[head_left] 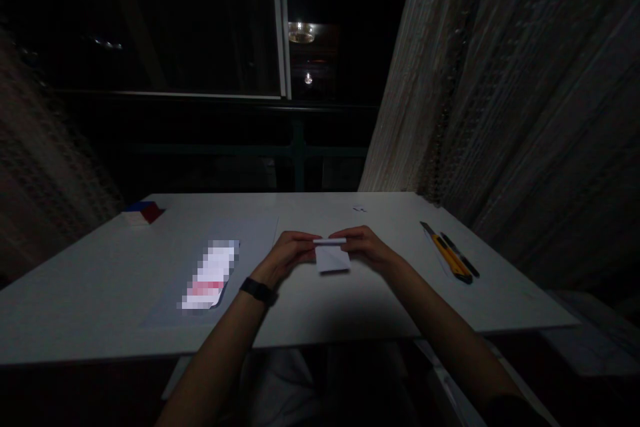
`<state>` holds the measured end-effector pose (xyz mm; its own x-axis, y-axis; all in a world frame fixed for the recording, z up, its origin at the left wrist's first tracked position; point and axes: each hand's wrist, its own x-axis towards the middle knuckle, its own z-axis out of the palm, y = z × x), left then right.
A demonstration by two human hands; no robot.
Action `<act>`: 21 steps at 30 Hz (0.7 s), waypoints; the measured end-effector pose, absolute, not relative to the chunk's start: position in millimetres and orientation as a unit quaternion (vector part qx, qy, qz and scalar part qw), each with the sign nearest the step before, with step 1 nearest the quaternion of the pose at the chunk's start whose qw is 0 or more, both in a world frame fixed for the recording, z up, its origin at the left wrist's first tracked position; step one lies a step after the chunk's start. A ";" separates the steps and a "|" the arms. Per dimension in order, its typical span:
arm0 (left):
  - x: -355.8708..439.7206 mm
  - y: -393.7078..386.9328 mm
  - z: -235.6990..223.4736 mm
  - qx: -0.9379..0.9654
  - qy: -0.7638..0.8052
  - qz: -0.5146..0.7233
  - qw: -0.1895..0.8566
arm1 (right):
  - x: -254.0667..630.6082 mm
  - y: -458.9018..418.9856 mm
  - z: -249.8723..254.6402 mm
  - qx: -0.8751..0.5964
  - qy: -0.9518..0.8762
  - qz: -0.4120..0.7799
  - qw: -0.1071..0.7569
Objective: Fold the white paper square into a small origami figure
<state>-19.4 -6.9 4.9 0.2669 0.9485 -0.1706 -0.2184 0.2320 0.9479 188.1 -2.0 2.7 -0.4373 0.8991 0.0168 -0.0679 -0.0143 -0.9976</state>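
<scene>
Between my two hands, just above the white table, is a small white sheet of paper (333, 260) with its far edge folded or rolled over. My left hand (293, 253) pinches its left side near that fold. On the opposite side, my right hand (365, 245) grips the right end of the same fold. The near part of the paper hangs free towards me, and a faint crease crosses it. Some fingertips are hidden behind the paper. A dark band is on my left wrist.
A lit phone (210, 275) lies on a larger pale sheet (260, 240) at the left of the table (320, 313). A coloured block (142, 213) stands at the far left. To the right lie a yellow utility knife (450, 257) and a black pen (461, 255). Small scraps (359, 209) sit at the back.
</scene>
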 end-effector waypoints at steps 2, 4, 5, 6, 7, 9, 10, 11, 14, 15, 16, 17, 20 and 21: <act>-18.6 -6.8 5.8 0.435 0.427 0.446 0.655 | 188.2 -3.4 4.6 -0.338 -0.577 0.636 0.384; -18.2 -6.6 6.0 0.436 0.432 0.448 0.650 | 187.1 -2.9 3.6 -0.327 -0.578 0.638 0.391; -18.2 -6.3 5.7 0.436 0.433 0.449 0.649 | 186.1 -2.1 2.0 -0.326 -0.578 0.633 0.399; -18.2 -6.0 5.2 0.436 0.433 0.448 0.649 | 184.9 -1.0 0.1 -0.330 -0.576 0.624 0.411; -18.4 -5.7 4.6 0.435 0.432 0.449 0.650 | 183.6 0.0 -1.9 -0.333 -0.576 0.617 0.420; -18.7 -4.8 3.0 0.435 0.429 0.449 0.652 | 181.4 1.6 -5.1 -0.336 -0.578 0.602 0.436; -19.0 -4.3 2.3 0.435 0.428 0.450 0.653 | 180.5 2.0 -6.1 -0.338 -0.580 0.596 0.440; -19.2 -3.9 1.6 0.435 0.426 0.450 0.653 | 180.0 2.1 -6.5 -0.340 -0.582 0.590 0.444; -20.5 -2.8 0.4 0.445 0.415 0.446 0.656 | 179.6 1.6 -6.2 -0.347 -0.586 0.579 0.449; -21.0 -2.5 0.2 0.449 0.407 0.445 0.659 | 179.7 1.5 -6.1 -0.348 -0.586 0.576 0.450; -21.4 -2.3 0.2 0.453 0.398 0.445 0.662 | 179.8 1.4 -6.1 -0.350 -0.588 0.573 0.452; -21.8 -2.1 0.1 0.455 0.387 0.446 0.667 | 179.9 1.5 -6.3 -0.353 -0.588 0.570 0.453; -21.9 -1.7 -0.1 0.466 0.365 0.452 0.667 | 179.3 1.8 -7.2 -0.359 -0.588 0.567 0.452; -21.5 -1.6 -0.2 0.473 0.369 0.455 0.658 | 178.9 1.9 -7.5 -0.359 -0.590 0.566 0.450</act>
<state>-21.5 -1.6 -0.2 0.3140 0.9479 -0.0545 -0.2493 0.1377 0.9586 178.9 1.9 -7.5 -0.3365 0.9334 0.1244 -0.0861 0.1011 -0.9911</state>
